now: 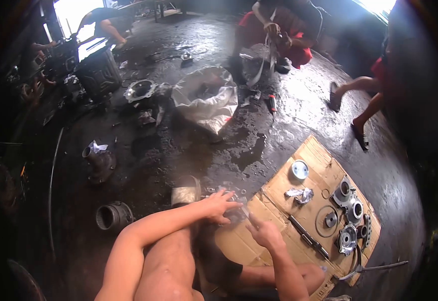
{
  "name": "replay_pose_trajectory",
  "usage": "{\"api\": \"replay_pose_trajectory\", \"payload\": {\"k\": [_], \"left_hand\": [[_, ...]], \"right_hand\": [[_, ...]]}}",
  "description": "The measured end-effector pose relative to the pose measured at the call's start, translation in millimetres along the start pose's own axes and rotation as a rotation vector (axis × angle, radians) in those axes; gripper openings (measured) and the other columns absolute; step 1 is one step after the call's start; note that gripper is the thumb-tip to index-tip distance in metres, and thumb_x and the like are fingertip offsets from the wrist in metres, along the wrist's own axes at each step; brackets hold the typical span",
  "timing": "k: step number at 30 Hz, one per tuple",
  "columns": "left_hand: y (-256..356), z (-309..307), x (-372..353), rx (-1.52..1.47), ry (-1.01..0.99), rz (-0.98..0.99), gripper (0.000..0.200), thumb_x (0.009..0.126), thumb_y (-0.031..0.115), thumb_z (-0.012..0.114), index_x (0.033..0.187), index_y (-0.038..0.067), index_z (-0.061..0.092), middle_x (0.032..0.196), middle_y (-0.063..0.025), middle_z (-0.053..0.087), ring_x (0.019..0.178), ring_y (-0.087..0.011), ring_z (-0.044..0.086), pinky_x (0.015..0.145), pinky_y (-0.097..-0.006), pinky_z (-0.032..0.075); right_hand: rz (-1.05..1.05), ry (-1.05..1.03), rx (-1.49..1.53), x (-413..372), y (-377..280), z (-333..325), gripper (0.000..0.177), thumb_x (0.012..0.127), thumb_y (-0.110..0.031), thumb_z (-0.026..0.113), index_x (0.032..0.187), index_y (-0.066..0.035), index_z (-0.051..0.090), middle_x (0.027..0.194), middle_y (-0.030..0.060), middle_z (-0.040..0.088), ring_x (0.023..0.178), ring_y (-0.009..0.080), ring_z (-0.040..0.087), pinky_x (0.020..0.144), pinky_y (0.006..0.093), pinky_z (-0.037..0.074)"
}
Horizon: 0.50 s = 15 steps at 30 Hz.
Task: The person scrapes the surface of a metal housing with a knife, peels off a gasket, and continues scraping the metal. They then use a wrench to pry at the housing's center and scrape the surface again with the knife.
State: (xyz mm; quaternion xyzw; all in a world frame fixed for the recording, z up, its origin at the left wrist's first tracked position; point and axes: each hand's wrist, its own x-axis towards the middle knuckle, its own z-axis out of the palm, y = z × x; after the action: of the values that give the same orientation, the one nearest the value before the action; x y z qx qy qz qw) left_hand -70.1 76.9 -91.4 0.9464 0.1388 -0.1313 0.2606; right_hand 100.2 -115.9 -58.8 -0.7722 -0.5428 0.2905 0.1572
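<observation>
My left hand point(221, 206) reaches across my leg with its fingers spread over a crumpled clear plastic bag point(236, 214). Small rings or washers point(243, 191) lie about the bag, too blurred to tell apart. On the bag's right side, my right hand point(265, 234) is closed, its fingertips at the plastic edge, which it seems to pinch. Under the right hand lies a flattened cardboard sheet point(269, 200). A dark metal shaft point(308, 237) rests on the cardboard to the right of this hand.
The cardboard also holds a round metal cap point(299, 170), a large ring point(319, 220) and cast housings point(348, 239). Left of my leg stands a ribbed metal cylinder point(113, 215). Ahead are a white sack point(206, 100) and a screwdriver point(272, 104). Other people crouch and walk beyond.
</observation>
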Motion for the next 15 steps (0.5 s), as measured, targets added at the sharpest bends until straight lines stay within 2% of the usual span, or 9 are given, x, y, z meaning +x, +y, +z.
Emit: {"api": "replay_pose_trajectory", "payload": {"k": [3,5,8,11,15], "left_hand": [[-1,-1,2,-0.007,-0.018,-0.006,0.081,0.078,0.048,0.076,0.149,0.039,0.039,0.16,-0.0239,0.02,0.141,-0.0555,0.022,0.114,-0.0606,0.029],[1,-4,0,-0.001,-0.032,-0.003,0.081,0.077,0.048,0.076,0.149,0.039,0.039,0.161,-0.0234,0.019,0.142,-0.0554,0.021,0.115,-0.0603,0.028],[2,-4,1,0.024,-0.051,-0.006,0.081,0.077,0.048,0.077,0.149,0.039,0.04,0.161,-0.0236,0.019,0.142,-0.0553,0.021,0.115,-0.0601,0.028],[0,-1,2,-0.014,-0.028,-0.012,0.08,0.077,0.045,0.077,0.148,0.038,0.041,0.16,-0.0238,0.02,0.142,-0.0552,0.022,0.114,-0.0608,0.029],[0,-1,2,-0.011,-0.01,0.003,0.08,0.077,0.043,0.078,0.148,0.038,0.042,0.16,-0.024,0.02,0.141,-0.055,0.023,0.113,-0.0615,0.03]], "right_hand": [[0.013,0.011,-0.047,-2,-9,-2,0.049,0.092,-0.04,0.063,0.136,-0.019,0.059,0.089,0.0247,0.069,0.085,0.0421,0.067,0.078,0.0502,0.053],[0.031,0.023,-0.001,-6,-9,1,0.05,0.092,-0.038,0.063,0.136,-0.014,0.058,0.087,0.0249,0.069,0.082,0.0428,0.067,0.075,0.0502,0.053],[-0.042,0.06,0.022,-11,-6,5,0.052,0.091,-0.036,0.064,0.136,-0.009,0.057,0.087,0.0251,0.069,0.081,0.0429,0.067,0.074,0.0501,0.052],[0.039,0.036,0.016,-7,-16,4,0.052,0.091,-0.033,0.066,0.135,-0.007,0.058,0.087,0.0253,0.069,0.081,0.0428,0.067,0.073,0.0502,0.052],[-0.001,0.064,0.008,-7,-16,3,0.051,0.09,-0.032,0.066,0.134,-0.008,0.058,0.088,0.0254,0.069,0.081,0.0427,0.067,0.073,0.0505,0.052]]}}
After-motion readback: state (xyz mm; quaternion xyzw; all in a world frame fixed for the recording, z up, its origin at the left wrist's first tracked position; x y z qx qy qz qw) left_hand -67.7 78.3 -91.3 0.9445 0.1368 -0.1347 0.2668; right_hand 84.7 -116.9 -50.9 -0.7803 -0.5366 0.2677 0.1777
